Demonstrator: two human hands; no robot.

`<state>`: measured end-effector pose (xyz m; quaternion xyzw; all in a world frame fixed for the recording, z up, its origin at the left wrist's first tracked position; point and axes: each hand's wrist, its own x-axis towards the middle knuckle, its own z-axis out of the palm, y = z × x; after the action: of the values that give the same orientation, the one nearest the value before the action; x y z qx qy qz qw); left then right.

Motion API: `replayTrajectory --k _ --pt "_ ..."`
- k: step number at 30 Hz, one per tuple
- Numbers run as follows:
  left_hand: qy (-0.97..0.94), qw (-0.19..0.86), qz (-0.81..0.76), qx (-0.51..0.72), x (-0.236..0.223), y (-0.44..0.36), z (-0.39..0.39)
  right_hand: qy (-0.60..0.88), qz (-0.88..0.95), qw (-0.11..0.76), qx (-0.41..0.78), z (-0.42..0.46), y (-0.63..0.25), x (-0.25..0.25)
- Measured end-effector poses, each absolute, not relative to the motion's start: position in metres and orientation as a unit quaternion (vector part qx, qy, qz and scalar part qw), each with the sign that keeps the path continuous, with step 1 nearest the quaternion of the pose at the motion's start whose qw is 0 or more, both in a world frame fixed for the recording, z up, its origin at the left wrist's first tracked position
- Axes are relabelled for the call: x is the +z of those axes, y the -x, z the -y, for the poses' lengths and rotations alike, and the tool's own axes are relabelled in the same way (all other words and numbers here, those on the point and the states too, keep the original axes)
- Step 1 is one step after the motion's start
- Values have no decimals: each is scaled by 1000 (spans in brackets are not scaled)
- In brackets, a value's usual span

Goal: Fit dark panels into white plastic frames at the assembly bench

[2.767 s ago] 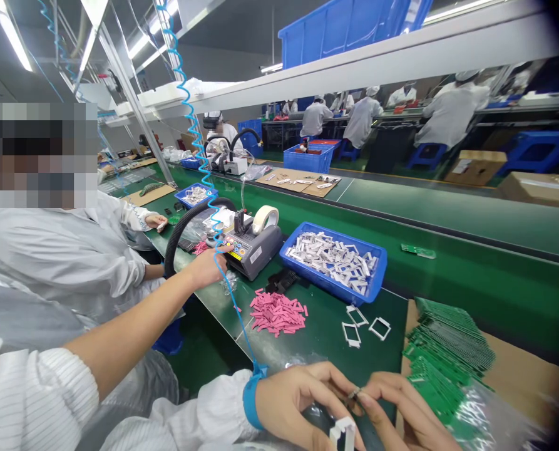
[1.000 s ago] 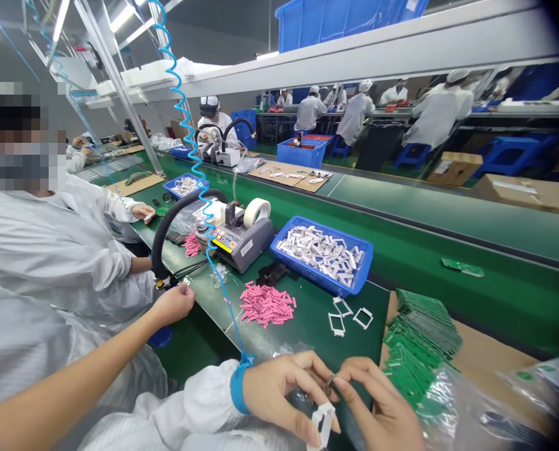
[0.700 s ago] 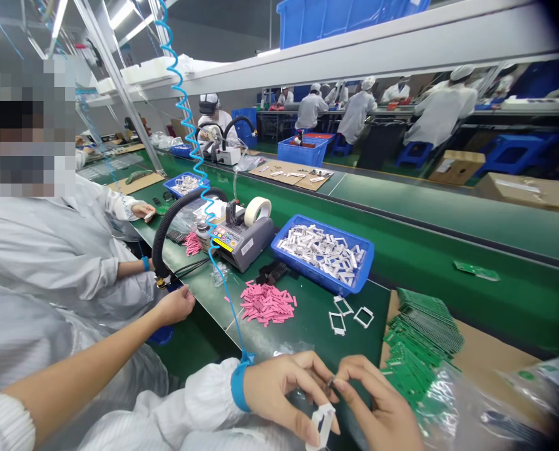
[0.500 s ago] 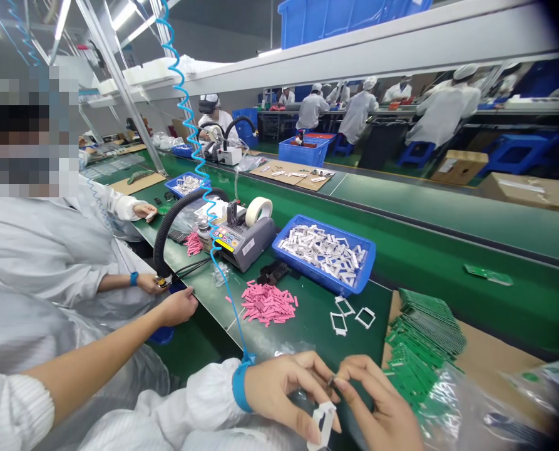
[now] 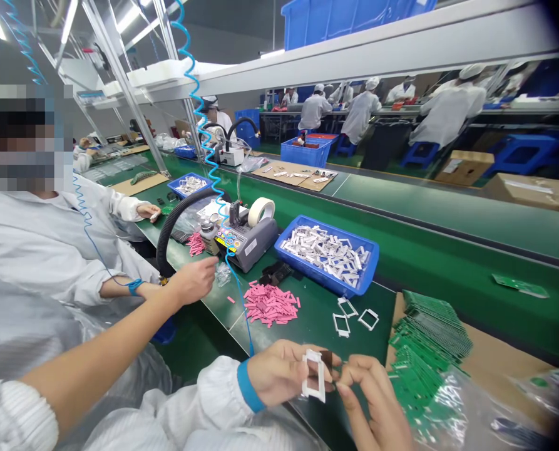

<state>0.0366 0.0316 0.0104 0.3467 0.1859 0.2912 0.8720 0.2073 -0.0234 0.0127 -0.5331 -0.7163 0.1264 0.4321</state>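
Observation:
My left hand (image 5: pixel 279 374), with a blue wrist strap (image 5: pixel 251 385), grips a white plastic frame (image 5: pixel 320 381) between thumb and fingers, its opening facing me. Behind the frame's upper edge a thin dark piece (image 5: pixel 327 357) shows against the same fingers. My right hand (image 5: pixel 377 401) is just to the right, thumb and forefinger pinched close to the dark piece; what sits in the pinch is too small to make out. Past my hands, loose white frames (image 5: pixel 368 319) lie on the green bench, right of a heap of pink strips (image 5: pixel 270 305).
A blue bin (image 5: pixel 372 260) full of white frames stands beside a grey tape dispenser (image 5: pixel 253 244). Green circuit boards (image 5: pixel 432 329) are stacked on cardboard at right. At left a co-worker's bare forearm (image 5: pixel 119 341) reaches over the bench edge. A blue coiled cord (image 5: pixel 247 313) hangs down.
My left hand has turned the white frame upright and face-on, and the dark piece shows behind it. The co-worker's hand has moved up and right, towards the tape dispenser.

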Motion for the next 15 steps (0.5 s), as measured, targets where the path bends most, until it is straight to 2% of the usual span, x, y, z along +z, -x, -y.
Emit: replayTrajectory --k 4,6,8,10,12,15 --pt "-341 841 -249 337 9 -28 -43 529 698 433 212 21 -197 2" --pt "-346 816 -287 363 6 -23 -47 545 718 374 219 18 -192 -20" --pt "-352 809 -300 363 4 -20 -48 577 743 290 174 15 -188 -45" --pt "-360 812 -302 347 3 -20 -45 600 749 249 133 14 -188 -63" --pt "-372 812 -304 331 4 -21 -40 604 745 250 133 14 -191 -65" --pt "-393 811 -305 308 7 -22 -35 573 755 292 125 14 -200 -38"
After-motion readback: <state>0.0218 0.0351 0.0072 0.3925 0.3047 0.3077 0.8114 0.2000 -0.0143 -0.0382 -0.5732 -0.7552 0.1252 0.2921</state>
